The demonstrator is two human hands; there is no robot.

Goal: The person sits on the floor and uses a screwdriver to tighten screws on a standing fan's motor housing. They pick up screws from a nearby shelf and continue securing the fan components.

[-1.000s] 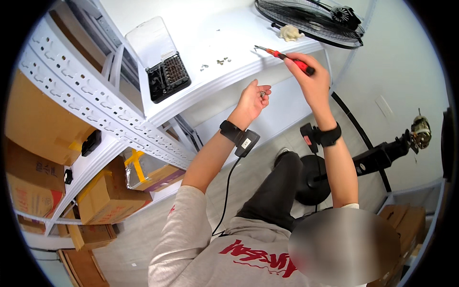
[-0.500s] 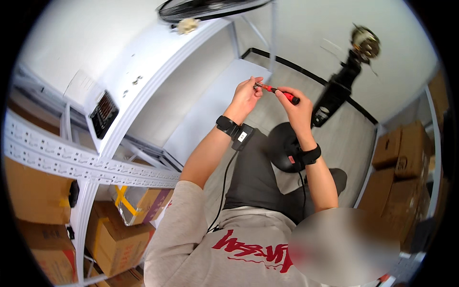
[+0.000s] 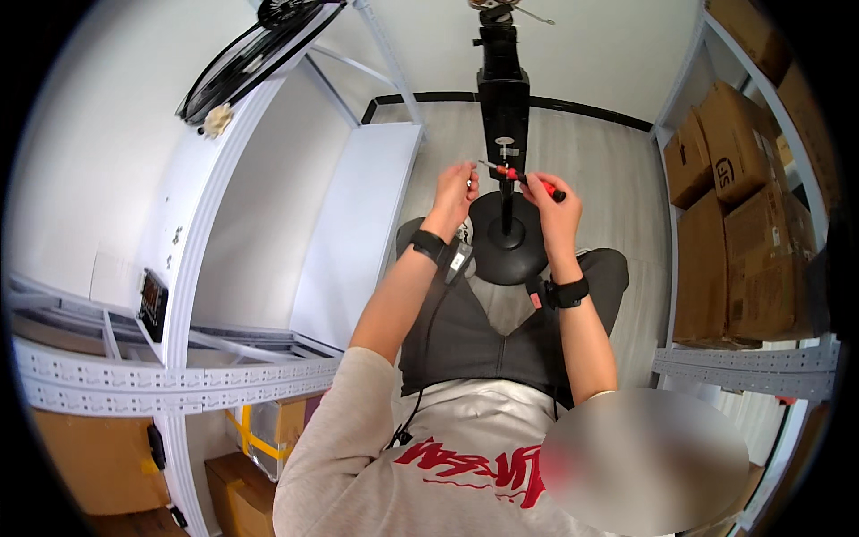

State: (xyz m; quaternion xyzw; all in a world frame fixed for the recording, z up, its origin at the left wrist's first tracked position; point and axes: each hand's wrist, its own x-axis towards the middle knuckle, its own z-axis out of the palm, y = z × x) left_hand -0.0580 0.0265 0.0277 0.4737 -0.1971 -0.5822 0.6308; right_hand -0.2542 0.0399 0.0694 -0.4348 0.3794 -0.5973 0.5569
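Observation:
My right hand point(image 3: 557, 208) is closed around the red and black handle of a screwdriver point(image 3: 535, 183), its shaft pointing left. The screwdriver's tip is close to the fingertips of my left hand point(image 3: 454, 195). That hand is curled shut, with a small shiny bit at its fingers, too small to name. Beyond both hands stands the black upright column point(image 3: 503, 107) of a pedestal fan. Its round black base point(image 3: 508, 246) rests on the floor between my legs. The motor part point(image 3: 494, 7) at the column's top is cut off by the view's edge.
A white shelf point(image 3: 219, 161) on the left holds a black fan grille point(image 3: 255, 63), a cream-coloured knobbly piece point(image 3: 216, 120), several small parts point(image 3: 175, 236) and a dark bit case point(image 3: 153, 304). Cardboard boxes point(image 3: 702, 259) fill the rack on the right. More boxes point(image 3: 98, 461) sit at lower left.
The view has turned right, so the fan stand now appears upright in the middle. The screwdriver tip has come away from the left fingers, leaving a small gap.

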